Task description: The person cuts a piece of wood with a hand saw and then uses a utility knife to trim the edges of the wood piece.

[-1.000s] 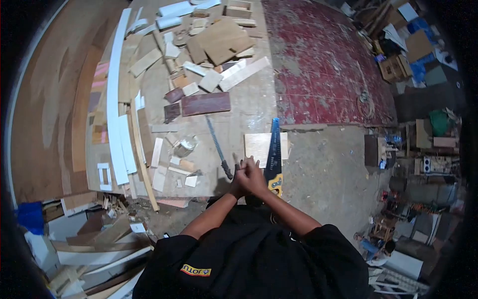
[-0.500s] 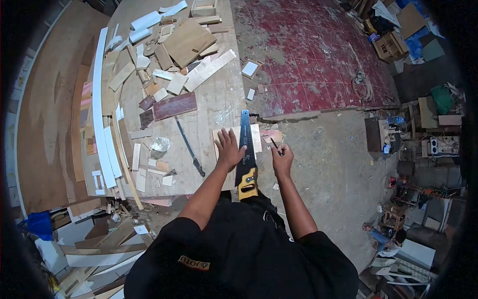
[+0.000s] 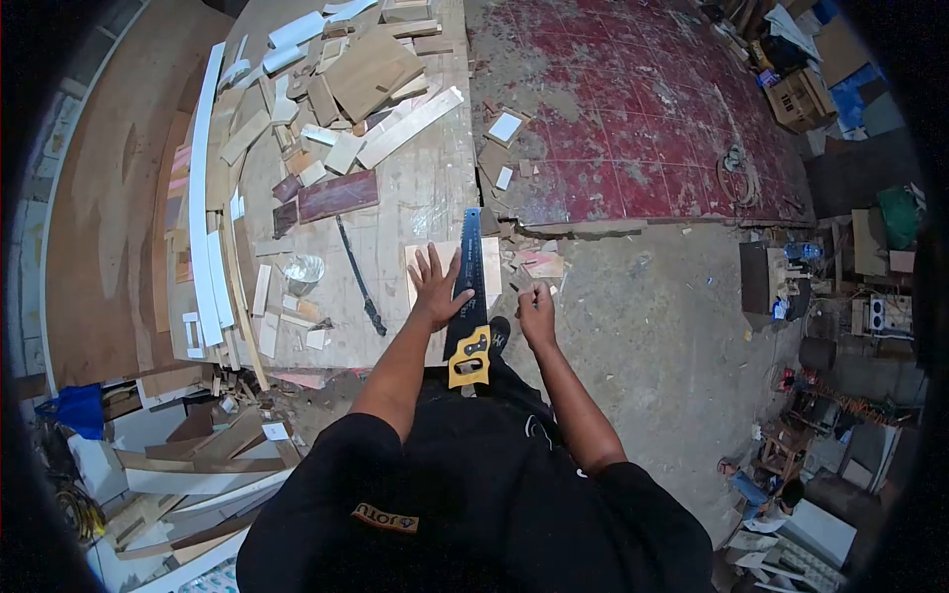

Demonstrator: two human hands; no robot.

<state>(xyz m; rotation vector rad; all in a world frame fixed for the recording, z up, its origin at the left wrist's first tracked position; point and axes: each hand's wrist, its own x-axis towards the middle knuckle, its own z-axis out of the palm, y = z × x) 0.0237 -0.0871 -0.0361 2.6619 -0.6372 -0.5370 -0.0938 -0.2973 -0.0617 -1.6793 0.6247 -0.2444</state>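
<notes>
My left hand [image 3: 437, 295] lies spread over a light wooden board [image 3: 491, 265] at the table's front right, its thumb on the blade of a handsaw [image 3: 470, 287]. The saw lies lengthwise across the board, tip pointing away from me, with its yellow and black handle nearest my body. To the right of the board, past the table's edge, my right hand [image 3: 536, 314] is closed round a small dark pen-like stick. A long thin dark tool [image 3: 360, 272] rests on the table left of my left hand.
Wood offcuts [image 3: 371, 79] are piled at the far part of the table [image 3: 425, 188]. A clear plastic cup [image 3: 303, 269] stands at the left. Long white strips [image 3: 205, 188] run along the left side. A person [image 3: 766, 494] is at the lower right.
The view has shifted slightly. The saw and my left hand appear further left, and the saw's handle is tilted more to the left. My right hand has turned a little, still holding the stick.
</notes>
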